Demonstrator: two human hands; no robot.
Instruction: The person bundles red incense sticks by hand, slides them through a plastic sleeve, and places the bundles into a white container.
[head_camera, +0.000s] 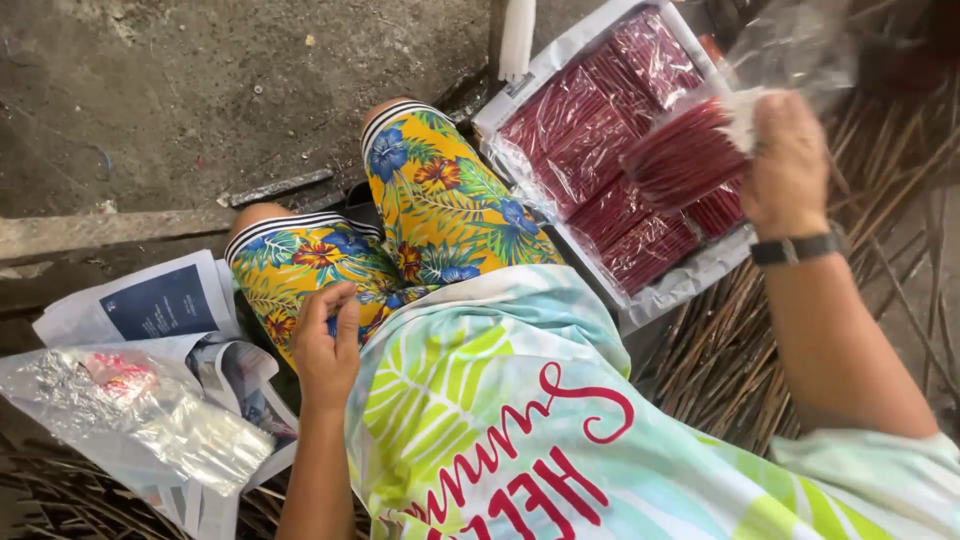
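Red stick packet (680, 155) sits clamped in my right hand (788, 165) by its clear plastic top, held over the tray (690, 280) of matching packets. Looks light, thin sticks probably brittle, wrap slippery; gripping the bunched top works. Left hand (325, 350) rests loosely curled on my lap, holding nothing. Bag top blurs out.

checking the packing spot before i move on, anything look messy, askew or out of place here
Mostly tidy: the packets of red sticks lie in neat rows in the paper-lined tray. The right hand holds one packet tilted above them. Loose brown sticks lie scattered on the ground, and crumpled newspaper sits by the left hand.
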